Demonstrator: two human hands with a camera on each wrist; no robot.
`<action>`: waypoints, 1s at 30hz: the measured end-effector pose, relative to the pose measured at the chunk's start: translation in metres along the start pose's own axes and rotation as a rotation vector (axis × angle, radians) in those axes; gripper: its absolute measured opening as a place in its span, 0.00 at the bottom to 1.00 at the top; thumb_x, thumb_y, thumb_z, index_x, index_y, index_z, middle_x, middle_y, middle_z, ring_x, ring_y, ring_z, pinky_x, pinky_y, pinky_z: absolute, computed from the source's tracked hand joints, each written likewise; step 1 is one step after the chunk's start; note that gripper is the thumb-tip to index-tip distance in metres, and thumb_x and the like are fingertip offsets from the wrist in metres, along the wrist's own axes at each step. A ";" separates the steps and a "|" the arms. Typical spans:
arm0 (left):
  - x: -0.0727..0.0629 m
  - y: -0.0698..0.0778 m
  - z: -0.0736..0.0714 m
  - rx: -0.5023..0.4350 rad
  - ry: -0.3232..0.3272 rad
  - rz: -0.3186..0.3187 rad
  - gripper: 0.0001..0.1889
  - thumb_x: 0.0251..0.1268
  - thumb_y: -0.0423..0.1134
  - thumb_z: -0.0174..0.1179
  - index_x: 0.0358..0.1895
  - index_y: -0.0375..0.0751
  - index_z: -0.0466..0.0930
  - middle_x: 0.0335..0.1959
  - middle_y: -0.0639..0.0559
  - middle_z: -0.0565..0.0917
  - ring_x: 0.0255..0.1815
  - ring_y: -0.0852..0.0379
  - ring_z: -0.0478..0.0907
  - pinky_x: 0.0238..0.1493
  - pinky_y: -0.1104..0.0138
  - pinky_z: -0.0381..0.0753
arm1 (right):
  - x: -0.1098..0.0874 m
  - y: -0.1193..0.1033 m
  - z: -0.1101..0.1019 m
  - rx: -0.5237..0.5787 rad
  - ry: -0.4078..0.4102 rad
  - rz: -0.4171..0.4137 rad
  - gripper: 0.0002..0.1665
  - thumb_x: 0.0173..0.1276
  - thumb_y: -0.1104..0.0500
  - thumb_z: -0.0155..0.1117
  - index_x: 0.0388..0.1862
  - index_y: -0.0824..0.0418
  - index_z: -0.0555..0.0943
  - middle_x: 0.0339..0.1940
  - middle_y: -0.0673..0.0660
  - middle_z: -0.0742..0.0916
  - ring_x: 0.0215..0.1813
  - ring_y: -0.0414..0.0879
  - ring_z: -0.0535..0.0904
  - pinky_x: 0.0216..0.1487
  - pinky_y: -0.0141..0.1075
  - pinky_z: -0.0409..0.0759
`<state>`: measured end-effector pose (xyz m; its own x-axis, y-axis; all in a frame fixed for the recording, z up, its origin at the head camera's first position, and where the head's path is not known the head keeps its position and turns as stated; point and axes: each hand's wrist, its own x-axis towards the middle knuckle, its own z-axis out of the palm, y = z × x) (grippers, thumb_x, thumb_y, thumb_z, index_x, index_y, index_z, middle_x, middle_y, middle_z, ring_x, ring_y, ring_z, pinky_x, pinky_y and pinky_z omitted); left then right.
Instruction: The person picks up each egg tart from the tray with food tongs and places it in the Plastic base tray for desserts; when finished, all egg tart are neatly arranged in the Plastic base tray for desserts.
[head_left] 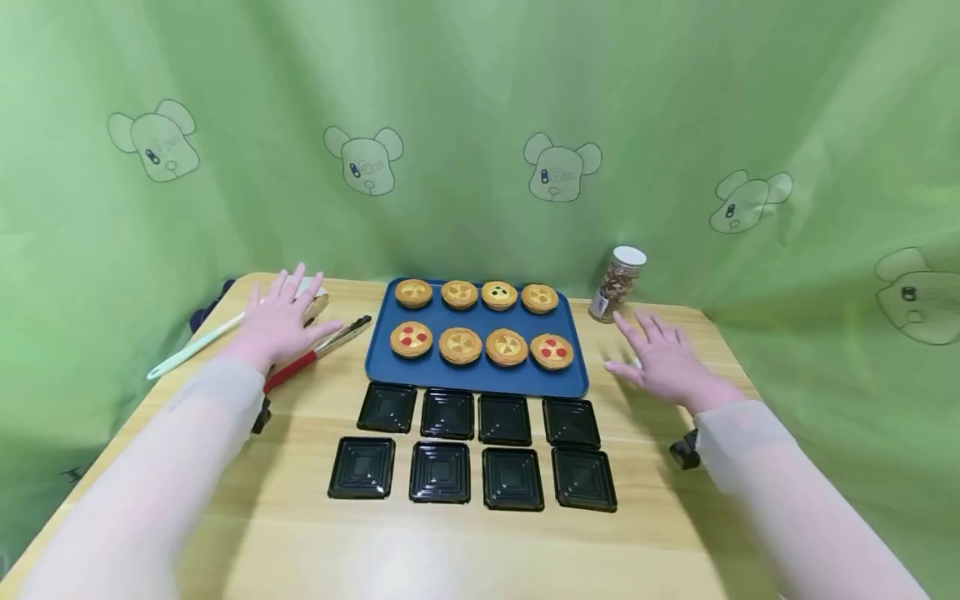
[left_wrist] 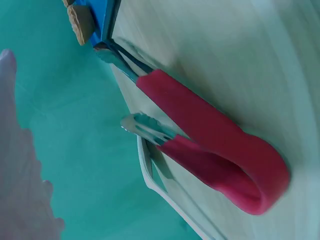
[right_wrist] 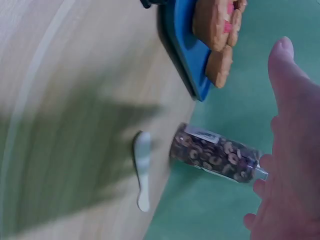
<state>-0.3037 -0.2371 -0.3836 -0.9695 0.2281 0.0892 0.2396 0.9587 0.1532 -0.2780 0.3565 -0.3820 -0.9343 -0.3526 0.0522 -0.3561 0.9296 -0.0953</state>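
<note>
My left hand (head_left: 277,325) hovers over the left side of the table with its fingers spread, holding nothing. Beneath it lie red-handled tongs (head_left: 291,372), whose two arms spread apart in the left wrist view. A pale green long-handled utensil (head_left: 195,346) lies left of the tongs, its far end hidden behind the hand. On the right, my right hand (head_left: 663,358) is also spread and bare. Nearest to it are a small white spreader or spoon (right_wrist: 142,170) on the table and a clear jar (head_left: 617,287) of dried brown pieces with a white lid.
Mid-table lies a blue tray (head_left: 381,358) bearing two rows of several small tarts (head_left: 460,346), some with red toppings. In front of it, several square black plastic trays (head_left: 447,414) form two rows. A green curtain (head_left: 465,83) surrounds the wooden table (head_left: 450,550).
</note>
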 end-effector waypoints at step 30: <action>-0.023 -0.026 0.040 -0.219 -0.184 -0.255 0.40 0.56 0.59 0.69 0.52 0.21 0.69 0.42 0.31 0.66 0.39 0.38 0.69 0.46 0.46 0.71 | 0.031 0.007 0.059 0.130 -0.202 -0.103 0.45 0.76 0.37 0.50 0.80 0.62 0.53 0.75 0.76 0.58 0.72 0.75 0.52 0.68 0.67 0.50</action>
<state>-0.2902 -0.2607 -0.4291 -0.9875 0.0330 -0.1544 -0.0245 0.9342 0.3558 -0.3103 0.3454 -0.4395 -0.8724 -0.4712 -0.1301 -0.4363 0.8706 -0.2274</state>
